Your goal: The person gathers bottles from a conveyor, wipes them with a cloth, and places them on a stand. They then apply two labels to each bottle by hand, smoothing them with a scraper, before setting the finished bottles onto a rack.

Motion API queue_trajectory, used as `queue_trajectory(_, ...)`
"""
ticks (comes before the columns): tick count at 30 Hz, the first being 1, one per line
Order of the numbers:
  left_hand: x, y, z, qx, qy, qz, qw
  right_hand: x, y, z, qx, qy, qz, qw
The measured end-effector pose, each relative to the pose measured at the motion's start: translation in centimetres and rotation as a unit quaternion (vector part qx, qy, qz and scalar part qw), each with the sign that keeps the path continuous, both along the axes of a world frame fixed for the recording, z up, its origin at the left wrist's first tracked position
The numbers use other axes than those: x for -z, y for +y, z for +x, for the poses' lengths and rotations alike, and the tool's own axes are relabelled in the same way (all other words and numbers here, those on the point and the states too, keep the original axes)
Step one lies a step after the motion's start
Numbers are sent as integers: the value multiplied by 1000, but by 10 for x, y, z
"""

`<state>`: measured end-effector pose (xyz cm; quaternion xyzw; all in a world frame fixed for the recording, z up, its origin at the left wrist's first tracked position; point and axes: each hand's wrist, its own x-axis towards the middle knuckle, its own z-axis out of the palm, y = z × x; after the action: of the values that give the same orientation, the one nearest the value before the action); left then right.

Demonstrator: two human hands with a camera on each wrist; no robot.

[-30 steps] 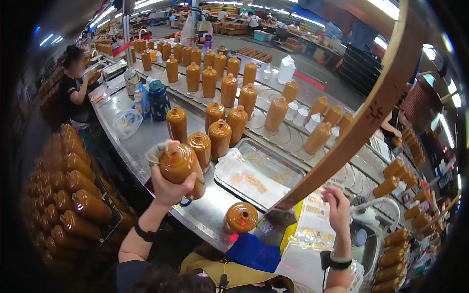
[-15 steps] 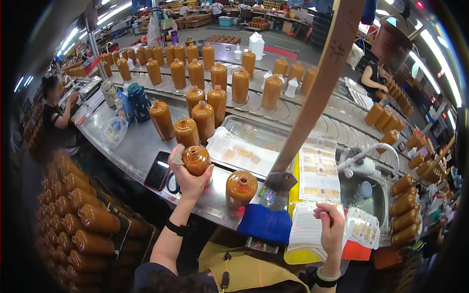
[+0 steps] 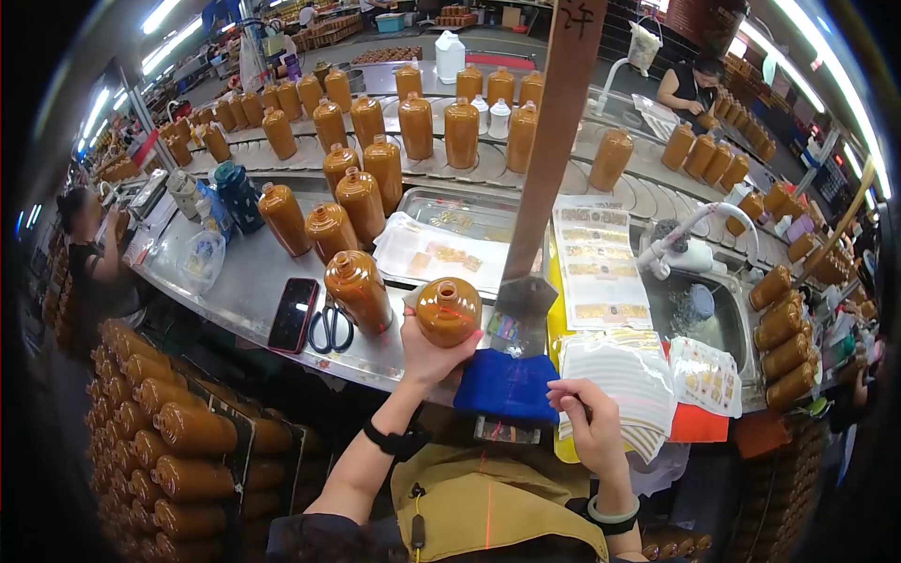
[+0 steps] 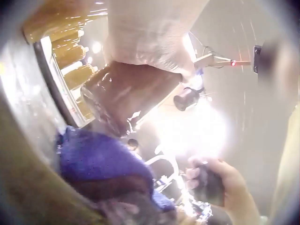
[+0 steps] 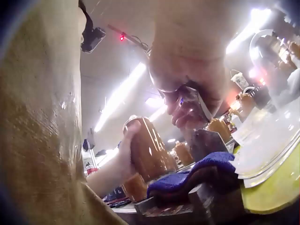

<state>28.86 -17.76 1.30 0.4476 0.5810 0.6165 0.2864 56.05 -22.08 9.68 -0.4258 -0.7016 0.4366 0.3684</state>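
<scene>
My left hand (image 3: 434, 355) grips a glossy brown bottle (image 3: 449, 317) low on its side, thumb toward the blue cloth (image 3: 507, 385). The wrist views show this bottle (image 4: 133, 93) (image 5: 150, 152) tilted. Another brown bottle (image 3: 358, 293) stands untouched just left of it. My right hand (image 3: 593, 427) is over the near edge of the striped sheet stack (image 3: 619, 375), right of the cloth. Its fingers curl round a small dark object (image 4: 208, 185), seen in the left wrist view; what it is cannot be told.
A wooden post (image 3: 554, 141) rises behind the cloth. Left lie scissors (image 3: 330, 328) and a phone (image 3: 294, 314). Behind are a metal tray (image 3: 469, 211) with printed sheets and several bottles. Right are a sink (image 3: 709, 319) and faucet (image 3: 690, 223). Stacked bottles (image 3: 194, 427) fill the lower left.
My left hand has let go of one bottle, which stands on the table, and has taken hold of the bottle beside the cloth. My right hand has moved closer to the cloth. The head view has turned right.
</scene>
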Motion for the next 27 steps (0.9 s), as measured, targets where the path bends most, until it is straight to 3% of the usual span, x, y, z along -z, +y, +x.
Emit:
queue_trajectory(2,-21,-10,3,66,6,125,990,10,0,0,16,20,-3,1000)
queue_trajectory(3,-35,-16,8,141,-76,107,981,10,1,-2,33,24,-9,999)
queue_trajectory(4,-40,-18,14,141,-75,102,982,12,2,-4,49,27,-17,998)
queue_trajectory(6,-46,-22,33,240,-249,74,935,17,4,-11,47,48,12,998)
queue_trajectory(8,-50,-27,59,243,-308,28,919,2,-1,-28,28,84,-10,996)
queue_trajectory(10,-45,-32,83,170,-248,-38,953,4,-1,-37,52,40,-37,997)
queue_trajectory(12,-29,-30,91,157,-142,-34,977,13,-2,-36,76,-5,-71,995)
queue_trajectory(14,-23,-27,92,166,-139,-92,972,23,4,-32,74,-5,-101,992)
queue_trajectory(16,-26,-21,96,166,-210,-70,961,28,13,-30,70,9,-112,991)
queue_trajectory(18,-22,-12,92,179,-170,-67,967,30,21,-32,61,34,-99,993)
queue_trajectory(24,-27,13,90,209,-197,-42,957,18,39,-34,70,29,-124,989)
queue_trajectory(26,-12,21,85,204,-133,-49,969,17,46,-30,62,-54,-77,994)
queue_trajectory(27,-18,19,83,188,-130,-72,971,42,54,-21,80,-145,62,984)
